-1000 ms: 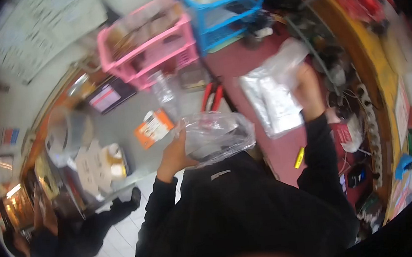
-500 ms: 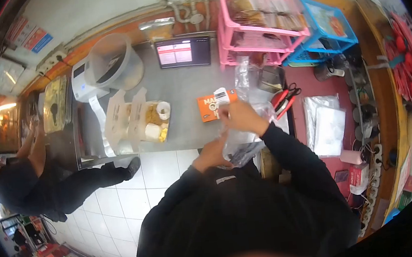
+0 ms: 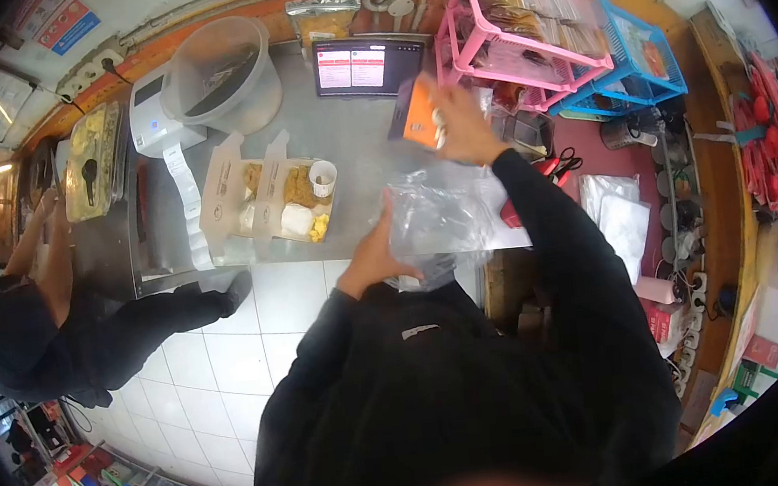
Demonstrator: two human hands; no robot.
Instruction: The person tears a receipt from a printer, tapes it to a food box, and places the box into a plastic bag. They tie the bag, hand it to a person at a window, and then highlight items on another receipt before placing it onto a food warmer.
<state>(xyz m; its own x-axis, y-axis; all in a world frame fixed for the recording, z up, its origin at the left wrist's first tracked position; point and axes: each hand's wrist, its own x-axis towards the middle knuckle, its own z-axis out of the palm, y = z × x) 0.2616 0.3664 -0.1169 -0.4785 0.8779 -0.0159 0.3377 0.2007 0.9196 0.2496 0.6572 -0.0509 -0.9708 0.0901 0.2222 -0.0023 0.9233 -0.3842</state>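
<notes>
My right hand [image 3: 467, 128] is closed on an orange box [image 3: 419, 118] with a dark side, tilted and raised over the steel counter, just below the tablet. Below it a crumpled clear plastic bag [image 3: 443, 219] spreads across the counter's front edge. My left hand [image 3: 374, 256] grips the bag's left side, fingers up along the plastic and thumb at its lower part. To the left stands an open cardboard food box [image 3: 258, 195] with brown fried pieces, a white wrapped portion, something yellow and a small white cup [image 3: 323, 176].
A tablet [image 3: 368, 65] stands behind, with a clear bucket [image 3: 228, 80] and a white label printer [image 3: 157, 120] trailing paper to its left. Pink baskets [image 3: 541, 69], blue baskets [image 3: 634, 60] and scissors [image 3: 567, 165] are at right. Another person [image 3: 26, 315] works at far left.
My right hand has lifted the orange box off the counter and moved it up and right, tilting it. The bag has spread out, and my left hand has moved slightly left and down.
</notes>
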